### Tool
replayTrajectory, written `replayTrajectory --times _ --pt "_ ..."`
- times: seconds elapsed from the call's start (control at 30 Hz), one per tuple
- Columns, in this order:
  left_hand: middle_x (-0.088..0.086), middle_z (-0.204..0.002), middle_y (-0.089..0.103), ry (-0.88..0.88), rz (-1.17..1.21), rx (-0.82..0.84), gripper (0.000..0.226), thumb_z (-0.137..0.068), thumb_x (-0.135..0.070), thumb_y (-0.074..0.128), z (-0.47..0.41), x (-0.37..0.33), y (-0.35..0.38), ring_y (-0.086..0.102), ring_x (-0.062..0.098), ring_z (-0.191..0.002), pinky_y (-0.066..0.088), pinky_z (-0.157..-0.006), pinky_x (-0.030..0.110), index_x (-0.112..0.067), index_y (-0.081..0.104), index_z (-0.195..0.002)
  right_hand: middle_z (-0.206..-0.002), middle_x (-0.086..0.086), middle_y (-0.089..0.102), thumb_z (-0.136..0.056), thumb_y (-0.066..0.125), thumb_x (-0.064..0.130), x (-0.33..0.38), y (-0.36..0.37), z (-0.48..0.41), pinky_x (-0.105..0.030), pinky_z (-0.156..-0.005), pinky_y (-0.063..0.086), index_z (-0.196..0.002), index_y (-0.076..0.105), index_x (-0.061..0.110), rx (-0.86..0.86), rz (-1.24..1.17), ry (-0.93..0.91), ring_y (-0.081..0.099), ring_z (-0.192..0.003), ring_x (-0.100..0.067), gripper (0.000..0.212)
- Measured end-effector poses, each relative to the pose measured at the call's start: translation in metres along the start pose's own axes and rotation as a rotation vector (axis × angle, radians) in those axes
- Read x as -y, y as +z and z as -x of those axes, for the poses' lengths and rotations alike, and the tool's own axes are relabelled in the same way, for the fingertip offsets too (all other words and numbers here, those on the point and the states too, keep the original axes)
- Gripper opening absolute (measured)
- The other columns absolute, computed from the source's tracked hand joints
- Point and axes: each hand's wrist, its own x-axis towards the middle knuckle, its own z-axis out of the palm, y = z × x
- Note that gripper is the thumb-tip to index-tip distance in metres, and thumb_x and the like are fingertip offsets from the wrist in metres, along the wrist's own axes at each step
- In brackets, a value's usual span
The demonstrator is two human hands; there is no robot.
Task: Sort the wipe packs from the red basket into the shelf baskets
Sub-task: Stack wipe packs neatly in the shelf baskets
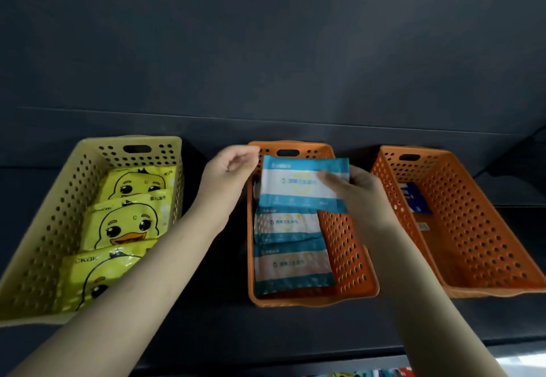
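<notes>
Blue-and-white wipe pack (298, 183), pinched by right hand (359, 196), left hand (229, 171) loosely curled, empty

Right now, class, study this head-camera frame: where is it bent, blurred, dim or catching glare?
Head view: the wide lens splays the yellow basket and right orange basket outward; the blue-and-white wipe pack in the right hand looks slightly soft; small glints show on the yellow duck packs; the dark shelf back is dim.

Both bare forearms reach forward; left hand (229, 170) has loosely curled fingers and grips nothing; right hand (356, 192) pinches blue wipe pack (295, 187), thumb on top.
</notes>
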Motion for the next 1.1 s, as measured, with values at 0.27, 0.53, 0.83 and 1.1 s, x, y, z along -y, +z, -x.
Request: replayTrajectory --times 0.27,0.53,0.83,1.1 --pt "-0.014 -0.128 0.054 -0.278 -0.117 0.097 0.049 -0.095 -0.025 0.06 -0.003 0.017 -0.003 0.054 0.005 -0.111 0.046 -0.095 0.029 -0.034 0.044 -0.141 -0.094 0.009 0.068 -0.092 0.065 0.02 -0.005 -0.006 -0.018 -0.024 -0.065 0.058 -0.102 0.062 0.026 -0.234 0.552 -0.195 0.068 -0.084 -0.006 0.012" --pt "-0.008 -0.121 0.064 -0.365 0.107 0.125 0.035 -0.095 -0.008 0.058 -0.009 0.016 -0.004 0.064 0.011 -0.103 0.053 -0.085 0.033 -0.04 0.058 -0.109 -0.101 0.012 0.062 -0.09 0.066 0.014 -0.005 0.005 -0.005 -0.015 -0.056 0.053 -0.117 0.057 0.029 0.017 0.646 -0.079 0.068 -0.077 -0.004 0.032" --pt "-0.012 -0.13 0.057 -0.325 0.015 0.147 0.044 -0.097 -0.014 0.057 -0.007 0.016 -0.004 0.058 0.004 -0.107 0.048 -0.07 0.02 -0.033 0.049 -0.136 -0.106 0.014 0.056 -0.09 0.065 0.017 -0.025 0.002 0.029 -0.019 -0.06 0.058 -0.1 0.056 0.032 0.309 0.93 0.061 0.062 -0.089 -0.005 0.02" --pt "-0.01 -0.136 0.053 -0.331 0.0 0.165 0.046 -0.097 -0.014 0.057 -0.007 0.013 -0.006 0.058 0.004 -0.104 0.047 -0.065 0.016 -0.032 0.046 -0.139 -0.12 0.004 0.053 -0.088 0.066 0.018 -0.032 0.012 0.033 -0.03 -0.085 0.056 -0.093 0.053 0.028 0.296 1.172 0.028 0.058 -0.102 -0.012 0.017"
